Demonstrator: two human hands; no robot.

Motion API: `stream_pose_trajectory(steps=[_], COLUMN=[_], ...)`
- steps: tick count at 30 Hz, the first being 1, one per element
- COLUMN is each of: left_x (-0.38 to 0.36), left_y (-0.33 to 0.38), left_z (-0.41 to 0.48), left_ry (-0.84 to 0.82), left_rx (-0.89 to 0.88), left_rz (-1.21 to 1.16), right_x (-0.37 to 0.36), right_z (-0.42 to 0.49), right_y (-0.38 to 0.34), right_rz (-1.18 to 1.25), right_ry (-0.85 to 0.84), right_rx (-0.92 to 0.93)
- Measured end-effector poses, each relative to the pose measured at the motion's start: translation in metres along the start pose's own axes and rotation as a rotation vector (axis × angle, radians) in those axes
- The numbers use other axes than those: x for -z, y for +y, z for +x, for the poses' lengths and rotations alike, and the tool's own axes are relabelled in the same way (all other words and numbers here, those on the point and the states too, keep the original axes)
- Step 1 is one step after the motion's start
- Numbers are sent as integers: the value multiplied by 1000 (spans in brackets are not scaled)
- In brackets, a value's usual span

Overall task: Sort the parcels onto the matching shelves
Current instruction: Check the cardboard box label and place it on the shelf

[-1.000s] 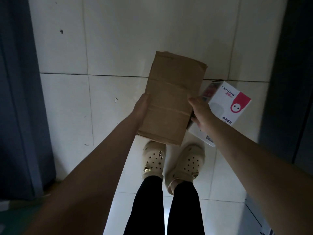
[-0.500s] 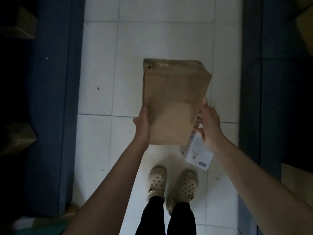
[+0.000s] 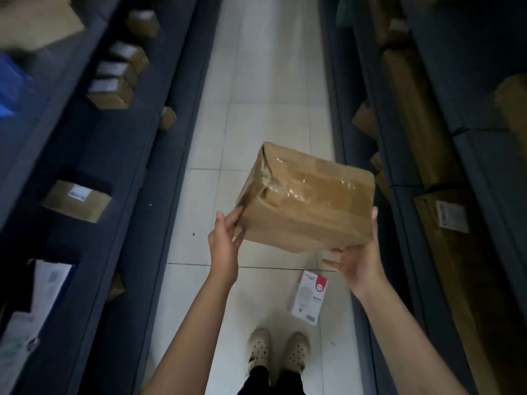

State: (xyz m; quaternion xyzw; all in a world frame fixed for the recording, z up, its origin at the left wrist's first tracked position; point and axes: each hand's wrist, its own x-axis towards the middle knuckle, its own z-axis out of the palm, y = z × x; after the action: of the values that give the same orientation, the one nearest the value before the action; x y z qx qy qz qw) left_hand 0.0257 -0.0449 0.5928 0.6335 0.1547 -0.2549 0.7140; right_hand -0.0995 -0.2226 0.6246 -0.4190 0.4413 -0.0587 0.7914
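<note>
A brown cardboard box [image 3: 306, 199], banded with glossy clear tape, is seen above a floor [image 3: 265, 89] of pale off-white tiles crossed by thin dark seams. A white carton [image 3: 309, 297] marked with a pink-red patch and grey print is seen on the tiles. Cream shoes [image 3: 278, 353] dotted with dark holes are worn below black trousers [image 3: 271, 380]. Dark blue shelves [image 3: 119, 155] are lined with brown boxes [image 3: 76, 200] bearing white labels. A bright blue item [image 3: 8, 89], too blurred to identify, is seen at far left.
</note>
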Motion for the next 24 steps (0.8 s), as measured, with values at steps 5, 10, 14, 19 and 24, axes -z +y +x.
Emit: stream_pose_trajectory(steps=[5, 10, 14, 19, 24], left_x=[16, 22, 31, 48, 52], left_y=[43, 61, 64, 65, 65], left_z=[-61, -98, -126, -140, -154], left_ry=[-63, -186, -337, -474, -547], left_rx=[-80, 12, 165, 260, 246], left_rz=[-74, 46, 41, 24, 17], right_x=[21, 39, 55, 66, 80], right_z=[-77, -115, -130, -152, -165], right_y=[-32, -47, -47, -44, -46], right_rz=[59, -288, -451, -638, -634], right_ry=[-293, -525, -560, -579, -669], right_rx=[-23, 70, 119, 175, 150])
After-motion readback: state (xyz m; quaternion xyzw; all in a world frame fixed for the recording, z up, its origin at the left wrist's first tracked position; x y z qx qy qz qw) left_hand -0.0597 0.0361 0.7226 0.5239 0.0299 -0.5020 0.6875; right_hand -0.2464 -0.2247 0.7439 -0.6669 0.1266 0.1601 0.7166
